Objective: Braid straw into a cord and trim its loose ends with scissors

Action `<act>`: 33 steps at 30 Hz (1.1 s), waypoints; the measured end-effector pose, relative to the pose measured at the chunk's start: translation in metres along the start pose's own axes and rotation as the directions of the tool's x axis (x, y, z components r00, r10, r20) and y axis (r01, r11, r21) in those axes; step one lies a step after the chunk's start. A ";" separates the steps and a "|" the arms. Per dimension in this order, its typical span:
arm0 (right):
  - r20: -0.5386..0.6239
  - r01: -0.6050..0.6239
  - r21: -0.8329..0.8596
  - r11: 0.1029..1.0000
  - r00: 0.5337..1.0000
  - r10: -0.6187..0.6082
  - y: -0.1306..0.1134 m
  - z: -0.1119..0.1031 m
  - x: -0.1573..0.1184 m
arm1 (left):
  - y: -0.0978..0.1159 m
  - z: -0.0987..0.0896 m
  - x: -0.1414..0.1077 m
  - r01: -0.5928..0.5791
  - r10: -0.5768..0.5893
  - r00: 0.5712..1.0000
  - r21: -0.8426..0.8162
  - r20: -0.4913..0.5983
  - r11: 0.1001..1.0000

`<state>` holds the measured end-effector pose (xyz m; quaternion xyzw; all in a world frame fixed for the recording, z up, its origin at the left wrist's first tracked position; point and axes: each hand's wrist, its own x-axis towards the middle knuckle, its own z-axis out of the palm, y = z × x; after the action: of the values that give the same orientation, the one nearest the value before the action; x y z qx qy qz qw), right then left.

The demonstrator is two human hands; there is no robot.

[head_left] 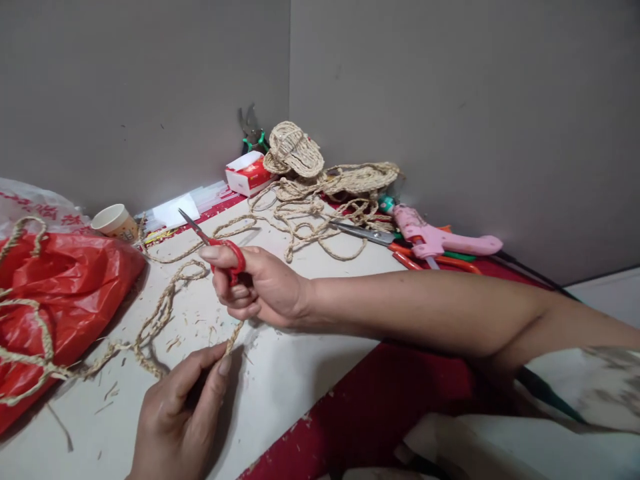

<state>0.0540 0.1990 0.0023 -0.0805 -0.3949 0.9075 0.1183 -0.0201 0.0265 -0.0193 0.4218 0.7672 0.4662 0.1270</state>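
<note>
Near the front of the white board, my left hand (183, 407) pinches a braided straw cord (233, 339) between thumb and forefinger. The cord runs up to the underside of my right hand (260, 283), whose fingers are closed around red-handled scissors (234, 263). The scissor blades point up and to the left, away from the cord. Whether my right fingers also grip the cord's upper end is hidden. More braided cord (163, 313) lies in loops left of my hands and runs onto a red plastic bag (100, 273).
Behind are coiled cord bundles (295, 150), a tissue pack (247, 173) and green-handled pliers (254, 137). A pink glue gun (435, 233) and larger scissors (370, 233) lie at the right. A paper cup (115, 223) stands back left. Straw scraps dot the board (295, 373).
</note>
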 end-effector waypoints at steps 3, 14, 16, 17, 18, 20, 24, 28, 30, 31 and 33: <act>-0.019 0.042 -0.025 0.999 0.999 -0.042 -0.004 0.003 -0.002 | 0.004 0.005 -0.007 -0.009 0.005 0.993 -0.037 -0.117 0.999; -0.049 0.098 -0.080 0.992 0.994 -0.102 -0.008 0.003 -0.001 | 0.000 -0.002 -0.003 -0.064 0.054 0.993 0.094 0.102 0.994; -0.052 0.108 -0.084 0.991 0.992 -0.112 -0.006 0.005 -0.002 | 0.000 0.000 -0.001 -0.018 0.009 0.987 0.054 0.161 0.998; -0.051 0.105 -0.087 0.991 0.993 -0.109 -0.005 0.005 -0.003 | 0.000 0.001 -0.001 0.002 -0.008 0.982 0.031 0.190 1.000; -0.047 0.101 -0.093 0.991 0.993 -0.105 -0.004 0.006 -0.004 | 0.001 0.001 0.000 0.015 -0.017 0.978 0.011 0.209 1.000; -0.028 0.100 -0.109 0.989 0.994 -0.104 -0.002 0.008 -0.006 | 0.000 0.002 0.002 0.012 -0.009 0.974 -0.015 0.224 1.000; 0.009 0.123 -0.139 0.983 0.992 -0.123 0.000 0.009 -0.008 | -0.001 -0.003 0.006 -0.108 0.103 0.966 0.010 0.236 0.994; 0.007 0.115 -0.141 0.983 0.993 -0.115 -0.001 0.007 -0.005 | 0.000 -0.009 0.007 -0.288 0.262 0.924 0.055 0.278 0.956; -0.034 0.079 -0.125 0.989 0.996 -0.084 -0.002 0.006 -0.003 | 0.003 -0.007 0.006 -0.327 0.305 0.914 0.042 0.269 0.944; -0.057 0.057 -0.121 0.991 0.996 -0.064 -0.003 0.006 -0.002 | 0.005 -0.005 0.005 -0.295 0.277 0.926 0.033 0.257 0.955; -0.082 0.029 -0.133 0.991 0.996 -0.040 -0.005 0.005 0.000 | 0.008 0.000 0.003 -0.127 0.124 0.966 -0.002 0.225 0.992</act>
<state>0.0540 0.1988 0.0088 -0.1194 -0.4500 0.8730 0.1451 -0.0174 0.0300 -0.0118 0.5204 0.7225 0.4179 0.1805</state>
